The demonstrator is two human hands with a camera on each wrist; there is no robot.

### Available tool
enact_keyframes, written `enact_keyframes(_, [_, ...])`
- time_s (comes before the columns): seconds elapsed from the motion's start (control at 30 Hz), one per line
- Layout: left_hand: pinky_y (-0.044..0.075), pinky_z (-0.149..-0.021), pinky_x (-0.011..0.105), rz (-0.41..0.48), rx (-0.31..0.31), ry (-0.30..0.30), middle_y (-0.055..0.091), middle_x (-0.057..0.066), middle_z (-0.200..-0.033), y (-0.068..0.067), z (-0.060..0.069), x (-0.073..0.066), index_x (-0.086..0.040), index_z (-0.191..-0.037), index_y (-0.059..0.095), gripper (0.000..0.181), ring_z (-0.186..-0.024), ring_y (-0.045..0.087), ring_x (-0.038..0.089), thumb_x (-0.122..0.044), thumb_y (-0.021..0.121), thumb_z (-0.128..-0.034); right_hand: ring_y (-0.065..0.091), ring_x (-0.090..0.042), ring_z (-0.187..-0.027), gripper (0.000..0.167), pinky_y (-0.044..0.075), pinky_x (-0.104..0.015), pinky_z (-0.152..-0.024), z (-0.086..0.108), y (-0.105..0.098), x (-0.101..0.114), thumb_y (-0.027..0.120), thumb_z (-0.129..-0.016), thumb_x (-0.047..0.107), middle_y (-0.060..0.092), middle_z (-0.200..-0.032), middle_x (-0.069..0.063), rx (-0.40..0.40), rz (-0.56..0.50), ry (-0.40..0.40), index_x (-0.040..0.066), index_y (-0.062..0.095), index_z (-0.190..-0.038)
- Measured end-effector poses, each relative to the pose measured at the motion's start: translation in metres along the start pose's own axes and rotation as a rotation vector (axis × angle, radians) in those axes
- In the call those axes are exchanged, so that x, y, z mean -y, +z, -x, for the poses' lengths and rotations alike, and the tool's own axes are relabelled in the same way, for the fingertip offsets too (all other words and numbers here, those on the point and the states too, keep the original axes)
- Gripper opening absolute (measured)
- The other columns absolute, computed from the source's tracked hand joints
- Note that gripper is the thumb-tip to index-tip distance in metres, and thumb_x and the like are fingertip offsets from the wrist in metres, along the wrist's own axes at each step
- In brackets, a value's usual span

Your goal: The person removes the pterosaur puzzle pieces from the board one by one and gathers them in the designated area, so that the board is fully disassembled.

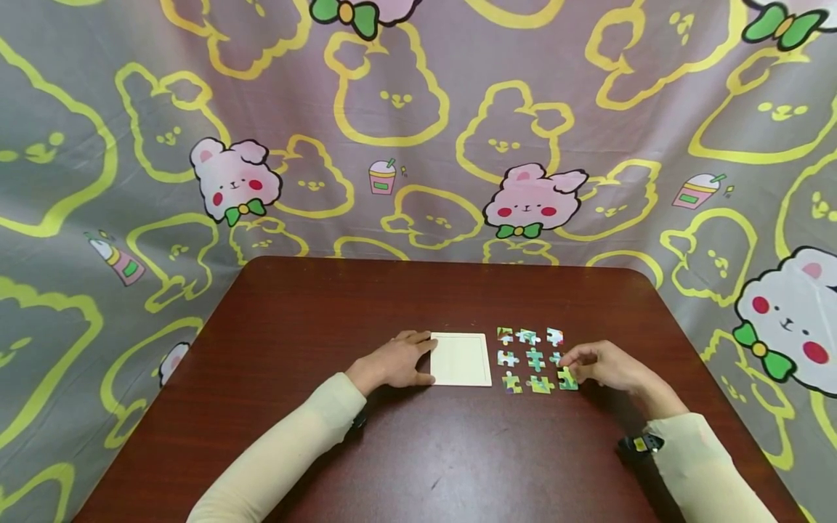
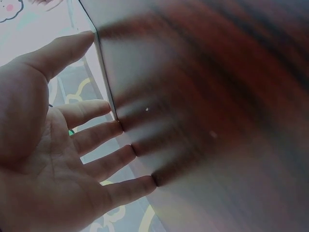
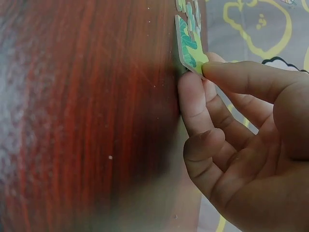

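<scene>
My left hand (image 1: 395,361) lies at the left edge of a flat, cream-coloured puzzle tray (image 1: 461,361), with thumb and fingertips touching its border. Its fingers are spread and nearly straight in the left wrist view, where the tray is seen edge-on. To the tray's right, jigsaw pieces (image 1: 535,359) with colourful prints lie in three rows. My right hand (image 1: 611,368) pinches the green and yellow corner jigsaw piece (image 3: 189,46) at the lower right of the group, thumb on top. That piece appears slightly tilted. The right fingers partly cover the piece above it.
A dark reddish-brown wooden table (image 1: 431,450) carries the tray and pieces. Behind and beside it hangs a grey curtain (image 1: 431,109) printed with rabbits and yellow outlines. A dark strap (image 1: 641,444) with a small device circles the right wrist.
</scene>
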State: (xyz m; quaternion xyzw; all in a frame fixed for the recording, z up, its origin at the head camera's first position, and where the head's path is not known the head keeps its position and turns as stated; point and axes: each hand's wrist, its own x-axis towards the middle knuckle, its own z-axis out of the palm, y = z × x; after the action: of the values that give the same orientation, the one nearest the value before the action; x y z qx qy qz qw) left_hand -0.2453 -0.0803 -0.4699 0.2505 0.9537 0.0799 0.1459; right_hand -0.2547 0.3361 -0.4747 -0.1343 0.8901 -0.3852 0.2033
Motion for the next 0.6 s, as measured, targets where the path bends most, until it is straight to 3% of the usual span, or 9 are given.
enact_keyframes(0.6, [0.034,-0.119,0.051,-0.008,-0.001,-0.009,0.029,0.006,-0.165,-0.0004,-0.0008,-0.0005,-0.017,-0.156,0.036,0.077,-0.152,0.027,0.033,-0.051,0.064,-0.0934,0.062,-0.018,-0.080,0.017,0.044,-0.028,-0.057,-0.0023,-0.0011,-0.0007,0.066,-0.093,0.010,0.071,-0.094,-0.008,-0.035,0.047,0.017,0.008,0.074,-0.108])
